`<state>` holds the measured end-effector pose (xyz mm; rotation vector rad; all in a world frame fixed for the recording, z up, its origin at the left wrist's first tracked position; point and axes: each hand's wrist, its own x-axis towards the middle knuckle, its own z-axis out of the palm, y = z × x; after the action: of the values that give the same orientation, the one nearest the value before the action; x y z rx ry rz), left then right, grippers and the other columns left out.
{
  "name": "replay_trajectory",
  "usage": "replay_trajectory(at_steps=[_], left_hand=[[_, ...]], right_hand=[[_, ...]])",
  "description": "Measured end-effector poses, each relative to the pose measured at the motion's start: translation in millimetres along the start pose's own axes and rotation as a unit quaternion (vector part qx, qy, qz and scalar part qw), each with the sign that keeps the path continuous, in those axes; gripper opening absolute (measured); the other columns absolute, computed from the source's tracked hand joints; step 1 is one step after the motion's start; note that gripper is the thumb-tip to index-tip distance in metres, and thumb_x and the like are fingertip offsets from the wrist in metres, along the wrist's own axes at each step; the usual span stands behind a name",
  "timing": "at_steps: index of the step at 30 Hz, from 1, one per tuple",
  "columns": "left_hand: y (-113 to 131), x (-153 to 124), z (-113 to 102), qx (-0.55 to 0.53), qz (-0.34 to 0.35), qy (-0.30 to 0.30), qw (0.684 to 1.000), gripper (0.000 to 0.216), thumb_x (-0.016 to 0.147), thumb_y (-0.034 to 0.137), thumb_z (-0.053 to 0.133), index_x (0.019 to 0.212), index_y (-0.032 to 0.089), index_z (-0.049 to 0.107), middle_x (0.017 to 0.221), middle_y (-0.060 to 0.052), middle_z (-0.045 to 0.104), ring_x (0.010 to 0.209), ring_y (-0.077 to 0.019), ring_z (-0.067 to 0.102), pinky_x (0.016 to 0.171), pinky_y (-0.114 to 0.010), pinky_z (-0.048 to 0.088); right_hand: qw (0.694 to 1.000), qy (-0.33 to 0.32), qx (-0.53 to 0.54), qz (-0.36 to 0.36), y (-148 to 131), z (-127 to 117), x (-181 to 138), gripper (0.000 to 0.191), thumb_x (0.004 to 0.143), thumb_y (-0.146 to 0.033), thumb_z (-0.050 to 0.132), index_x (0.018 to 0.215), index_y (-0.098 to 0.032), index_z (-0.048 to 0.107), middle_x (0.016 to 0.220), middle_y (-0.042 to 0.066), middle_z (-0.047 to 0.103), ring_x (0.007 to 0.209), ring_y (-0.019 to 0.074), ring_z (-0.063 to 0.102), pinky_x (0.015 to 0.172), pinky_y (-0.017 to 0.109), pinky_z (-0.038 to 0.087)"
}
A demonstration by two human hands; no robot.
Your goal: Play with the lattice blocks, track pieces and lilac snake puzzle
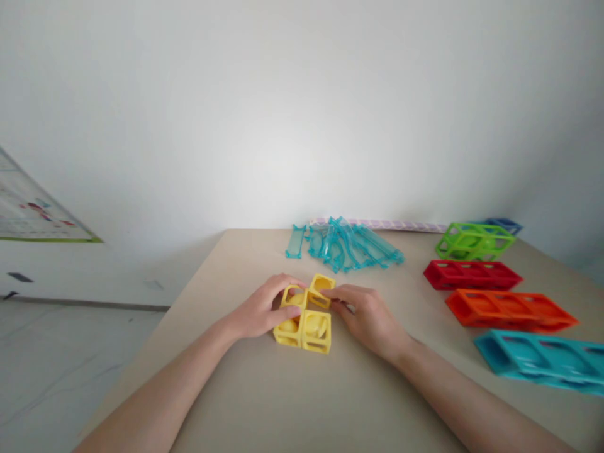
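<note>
Several yellow open-sided cube blocks (pixel 316 328) stand together on the table in front of me, with round hollows in their faces. My left hand (pixel 264 308) grips the left side of this group, its thumb over the front and its fingers behind. At the back right of the group is another yellow cube (pixel 323 289), pinched in the fingertips of my right hand (pixel 370 318). That cube sits against the others or very close; whether it is joined to them I cannot tell. Part of the group's left side is hidden by my left hand.
Translucent teal track pieces (pixel 349 245) lie heaped at the table's back edge, before a patterned strip (pixel 401 224). Along the right stand rows of teal (pixel 542 358), orange (pixel 512 309) and red blocks (pixel 474 275), then green blocks (pixel 474 241) and a dark blue block (pixel 507 224).
</note>
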<state>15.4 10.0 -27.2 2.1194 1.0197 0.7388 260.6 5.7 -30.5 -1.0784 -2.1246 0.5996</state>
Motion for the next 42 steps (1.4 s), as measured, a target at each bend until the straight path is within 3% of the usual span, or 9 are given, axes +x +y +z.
replay_trajectory(at_steps=[7, 13, 19, 26, 31, 34, 37, 40, 42], left_hand=[[-3.2, 1.7, -1.6, 0.009, 0.004, 0.019, 1.000, 0.053, 0.088, 0.036, 0.057, 0.137, 0.024, 0.045, 0.126, -0.009, 0.055, 0.112, -0.0227, 0.052, 0.099, -0.036, 0.040], [1.9, 2.6, -4.0, 0.073, 0.003, 0.001, 0.997, 0.039, 0.089, 0.040, 0.053, 0.123, 0.023, 0.062, 0.095, -0.005, 0.057, 0.092, -0.0191, 0.056, 0.089, -0.033, 0.045], [0.9, 2.7, -5.0, 0.113, -0.054, 0.099, 0.987, 0.038, 0.089, 0.042, 0.052, 0.117, 0.021, 0.067, 0.102, -0.009, 0.070, 0.092, -0.0208, 0.062, 0.084, -0.032, 0.048], [-6.7, -4.4, -7.5, 0.112, -0.094, 0.229, 0.962, 0.044, 0.088, 0.042, 0.052, 0.119, 0.015, 0.067, 0.059, -0.002, 0.069, 0.050, -0.0153, 0.060, 0.048, -0.023, 0.044], [-1.3, -10.6, -2.4, 0.089, 0.056, 0.120, 0.987, 0.032, 0.087, 0.032, 0.053, 0.099, 0.012, 0.075, 0.042, 0.002, 0.056, 0.034, -0.0078, 0.042, 0.037, -0.020, 0.031], [4.5, -10.1, -2.2, 0.088, 0.149, 0.146, 0.974, 0.022, 0.084, 0.023, 0.057, 0.085, 0.014, 0.077, 0.045, 0.000, 0.058, 0.039, -0.0080, 0.046, 0.044, -0.021, 0.037], [8.8, -5.7, -6.5, 0.072, 0.169, 0.154, 0.971, 0.020, 0.084, 0.022, 0.058, 0.091, 0.017, 0.075, 0.075, -0.008, 0.071, 0.068, -0.0159, 0.063, 0.066, -0.027, 0.051], [9.8, -0.8, -10.3, 0.034, 0.173, 0.031, 0.984, 0.030, 0.084, 0.025, 0.058, 0.110, 0.018, 0.070, 0.120, -0.014, 0.065, 0.114, -0.0270, 0.057, 0.098, -0.042, 0.045], [9.5, 1.0, -10.7, 0.006, 0.161, -0.045, 0.986, 0.039, 0.083, 0.027, 0.059, 0.121, 0.018, 0.065, 0.133, -0.016, 0.055, 0.124, -0.0295, 0.050, 0.104, -0.044, 0.039]], right_hand=[[0.995, -0.066, 0.002, -0.078, -2.2, 1.4, -2.3, 0.036, 0.071, 0.003, 0.042, 0.069, -0.021, 0.070, 0.096, 0.005, 0.070, 0.090, 0.0169, 0.065, 0.081, 0.026, 0.050], [0.999, -0.006, -0.035, -0.032, -3.4, -0.1, -4.7, 0.034, 0.067, 0.003, 0.040, 0.070, -0.019, 0.065, 0.075, 0.003, 0.067, 0.074, 0.0167, 0.063, 0.072, 0.026, 0.047], [0.997, 0.073, -0.032, -0.011, -11.5, -6.0, -5.3, 0.015, 0.083, -0.015, 0.050, 0.086, -0.019, 0.064, 0.078, 0.003, 0.065, 0.068, 0.0150, 0.058, 0.065, 0.025, 0.043], [0.998, -0.023, -0.043, 0.046, -18.8, -1.4, -8.9, 0.033, 0.086, -0.043, 0.056, 0.064, -0.019, 0.054, 0.057, -0.001, 0.054, 0.050, 0.0108, 0.045, 0.052, 0.025, 0.033], [0.994, -0.073, -0.036, 0.066, -20.0, 4.2, -8.5, 0.031, 0.089, -0.038, 0.050, 0.066, -0.019, 0.055, 0.059, -0.002, 0.056, 0.053, 0.0106, 0.047, 0.052, 0.024, 0.031], [0.995, -0.065, -0.027, 0.073, -20.2, 4.7, -6.9, 0.026, 0.089, -0.030, 0.048, 0.068, -0.018, 0.056, 0.062, -0.001, 0.057, 0.055, 0.0107, 0.047, 0.053, 0.023, 0.033], [0.995, -0.057, -0.014, 0.075, -19.8, 4.1, -5.7, 0.025, 0.089, -0.029, 0.047, 0.070, -0.017, 0.058, 0.065, 0.000, 0.060, 0.057, 0.0111, 0.049, 0.055, 0.023, 0.035], [0.995, -0.059, 0.005, 0.084, -19.1, 3.5, -5.3, 0.026, 0.089, -0.030, 0.047, 0.073, -0.017, 0.061, 0.066, 0.001, 0.062, 0.059, 0.0116, 0.052, 0.057, 0.023, 0.036], [0.993, -0.059, 0.024, 0.098, -17.9, 3.6, -5.4, 0.026, 0.089, -0.031, 0.048, 0.073, -0.016, 0.062, 0.065, 0.001, 0.063, 0.059, 0.0117, 0.053, 0.057, 0.023, 0.037]])
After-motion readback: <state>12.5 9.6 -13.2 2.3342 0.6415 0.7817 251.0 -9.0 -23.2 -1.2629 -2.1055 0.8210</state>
